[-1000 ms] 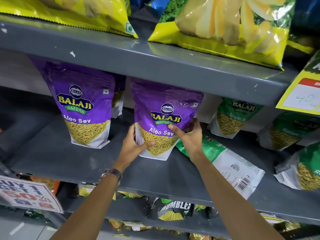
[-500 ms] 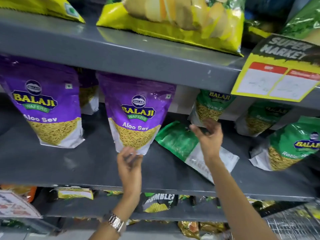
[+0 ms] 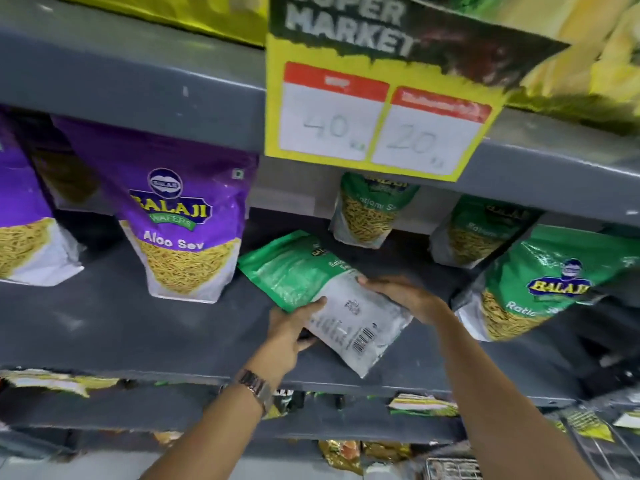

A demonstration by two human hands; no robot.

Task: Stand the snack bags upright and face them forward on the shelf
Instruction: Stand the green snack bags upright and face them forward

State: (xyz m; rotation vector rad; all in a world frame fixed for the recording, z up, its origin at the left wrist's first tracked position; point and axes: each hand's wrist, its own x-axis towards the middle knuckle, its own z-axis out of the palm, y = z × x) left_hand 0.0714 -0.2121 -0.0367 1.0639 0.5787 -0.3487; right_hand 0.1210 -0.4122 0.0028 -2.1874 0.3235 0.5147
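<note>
A green and white snack bag (image 3: pixel 304 282) lies flat on the grey shelf (image 3: pixel 121 327), its back side with the barcode facing up. My left hand (image 3: pixel 291 327) grips its lower left edge. My right hand (image 3: pixel 405 296) holds its right edge. To its left a purple Aloo Sev bag (image 3: pixel 187 230) stands upright with its front forward, and another purple bag (image 3: pixel 24 230) stands at the far left. Green Ratlami Sev bags stand behind (image 3: pixel 370 209), (image 3: pixel 481 230) and to the right (image 3: pixel 540 282), the right one leaning.
A yellow price card (image 3: pixel 377 123) marked 40 and 20 hangs from the upper shelf edge (image 3: pixel 138 91). Yellow chip bags (image 3: pixel 585 64) sit on that upper shelf. Several small packets (image 3: pixel 422 405) line the shelves below.
My hands left the purple Aloo Sev bag, which stands upright now. Both hands moved right and took hold of the flat green bag. The view shifted to the right.
</note>
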